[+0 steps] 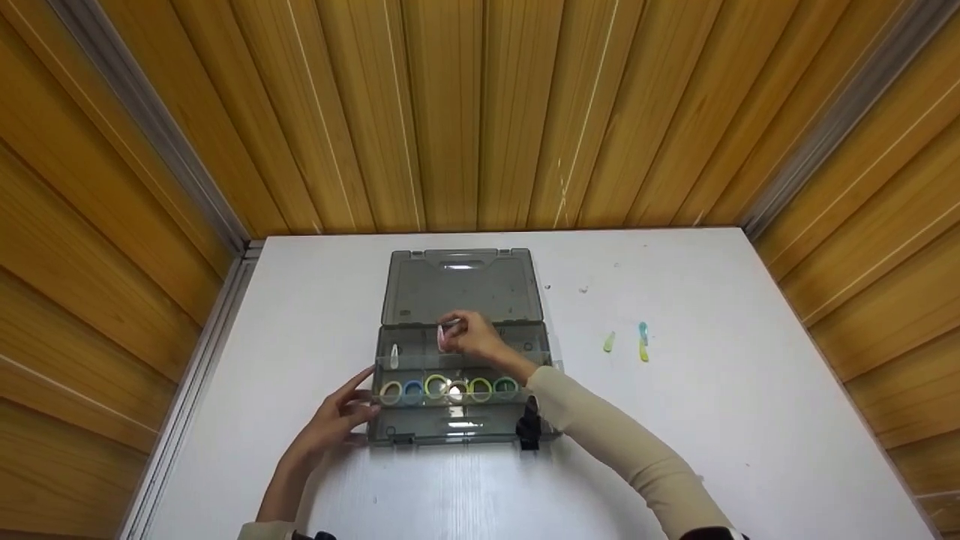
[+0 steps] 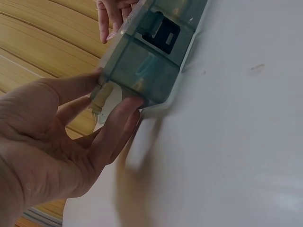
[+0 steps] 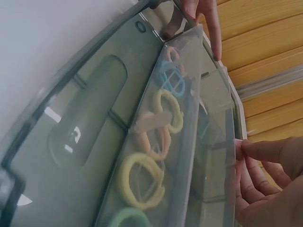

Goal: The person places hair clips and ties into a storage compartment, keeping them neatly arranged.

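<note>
A translucent grey storage box [image 1: 463, 427] lies with its lid [image 1: 461, 289] folded back. My left hand [image 1: 335, 421] holds the box's left end, thumb and fingers around its corner in the left wrist view. Over the back compartments, my right hand [image 1: 474, 335] pinches a pink hair clip [image 1: 441, 338] between thumb and fingertips. A white hair clip [image 1: 394, 355] stands in the back row at the left. Several coloured hair ties, among them a blue hair tie [image 3: 171, 79] and a yellow hair tie [image 3: 141, 180], line the middle row.
On the white table [image 1: 697, 420], right of the box, lie a light green hair clip [image 1: 609, 342], a blue hair clip [image 1: 643, 331] and a yellow hair clip [image 1: 643, 352]. A black latch [image 1: 529, 427] is at the box's front right. Wooden panels [image 1: 480, 112] surround the table.
</note>
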Tool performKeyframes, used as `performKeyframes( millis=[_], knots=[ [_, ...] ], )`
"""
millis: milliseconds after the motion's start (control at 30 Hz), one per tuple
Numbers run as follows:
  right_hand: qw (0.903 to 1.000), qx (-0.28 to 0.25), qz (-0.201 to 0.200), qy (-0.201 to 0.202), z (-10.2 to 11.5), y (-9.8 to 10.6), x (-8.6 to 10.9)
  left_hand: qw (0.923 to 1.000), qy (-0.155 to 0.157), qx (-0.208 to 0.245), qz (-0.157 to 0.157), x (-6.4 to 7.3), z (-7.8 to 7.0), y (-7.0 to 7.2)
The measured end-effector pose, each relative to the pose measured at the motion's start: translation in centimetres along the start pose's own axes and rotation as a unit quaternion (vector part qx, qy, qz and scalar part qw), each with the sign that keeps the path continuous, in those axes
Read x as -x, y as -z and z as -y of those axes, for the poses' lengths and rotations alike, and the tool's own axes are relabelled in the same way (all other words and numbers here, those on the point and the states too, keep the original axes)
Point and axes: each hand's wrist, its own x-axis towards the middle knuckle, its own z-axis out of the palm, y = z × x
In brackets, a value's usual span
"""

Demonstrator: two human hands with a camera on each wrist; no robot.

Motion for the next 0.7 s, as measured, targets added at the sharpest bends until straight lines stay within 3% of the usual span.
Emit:
performKeyframes(
  millis=[233, 467, 700],
  knots=[
    [0.9991, 0.041, -0.003, -0.005, 0.5, -2.5, -0.5, 0.9997, 0.017, 0.018, 0.008, 0.6, 0.0, 0.3],
    [0.9966, 0.077, -0.005, -0.028, 0.6, -3.7, -1.3, 0.9995, 0.021, 0.025, 0.006, 0.7, -0.2, 0.1],
    [0.9882, 0.151, -0.026, 0.007, 0.2, -4.3, -1.6, 0.9995, 0.027, 0.016, 0.008, 0.6, -0.6, 0.0]
  ],
)
